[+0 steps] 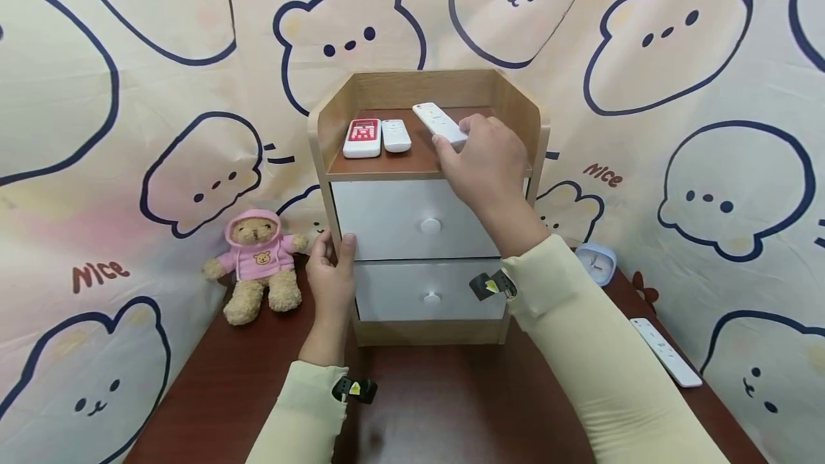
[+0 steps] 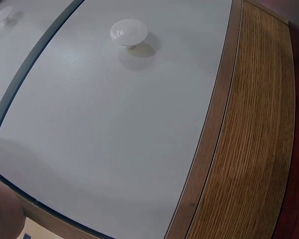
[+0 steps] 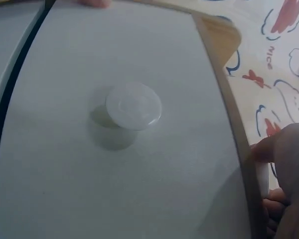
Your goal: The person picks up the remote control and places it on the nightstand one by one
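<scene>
A small wooden cabinet (image 1: pixel 428 333) with two white drawers stands on the table. My right hand (image 1: pixel 493 160) grips the near end of a white remote control (image 1: pixel 438 122) over its top shelf; the far end points back and left. In the right wrist view, the right hand (image 3: pixel 289 172) is at the right, with only a sliver of the remote visible. On the shelf lie a white remote with a red face (image 1: pixel 363 138) and a smaller white remote (image 1: pixel 396 136). My left hand (image 1: pixel 331 278) rests against the cabinet's left side, thumb at the front edge.
A teddy bear in a pink hoodie (image 1: pixel 259 263) sits left of the cabinet. To the right are a small pale blue clock (image 1: pixel 596 263) and a long white remote (image 1: pixel 666 351). Round white knobs (image 1: pixel 430 225) stick out from the drawers. A cartoon-print cloth (image 1: pixel 213 185) hangs behind.
</scene>
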A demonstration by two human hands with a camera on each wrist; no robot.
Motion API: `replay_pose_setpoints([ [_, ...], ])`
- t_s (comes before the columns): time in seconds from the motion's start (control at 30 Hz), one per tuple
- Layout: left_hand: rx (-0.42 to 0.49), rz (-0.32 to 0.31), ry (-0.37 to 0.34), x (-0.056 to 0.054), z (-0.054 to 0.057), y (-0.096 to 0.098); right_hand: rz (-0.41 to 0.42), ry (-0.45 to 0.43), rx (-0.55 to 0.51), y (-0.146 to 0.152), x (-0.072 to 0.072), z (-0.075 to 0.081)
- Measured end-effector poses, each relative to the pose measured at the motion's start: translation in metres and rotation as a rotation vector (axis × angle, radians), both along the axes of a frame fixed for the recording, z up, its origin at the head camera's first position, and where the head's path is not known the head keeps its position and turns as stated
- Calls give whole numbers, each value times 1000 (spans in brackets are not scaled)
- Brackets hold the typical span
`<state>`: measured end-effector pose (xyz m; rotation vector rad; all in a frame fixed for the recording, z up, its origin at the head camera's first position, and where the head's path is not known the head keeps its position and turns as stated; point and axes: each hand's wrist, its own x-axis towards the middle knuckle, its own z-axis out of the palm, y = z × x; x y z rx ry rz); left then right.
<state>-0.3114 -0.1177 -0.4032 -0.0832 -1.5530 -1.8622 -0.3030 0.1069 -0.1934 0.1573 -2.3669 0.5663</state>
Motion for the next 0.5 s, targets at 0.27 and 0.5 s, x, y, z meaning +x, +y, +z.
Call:
replay_pose_setpoints([
  [0.27, 4, -14, -9, -1, -2, 0, -77, -63, 134, -11, -14, 5],
  [0.5, 5, -12, -10, -1, -1, -1, -88, -130, 165, -26, -19, 11],
])
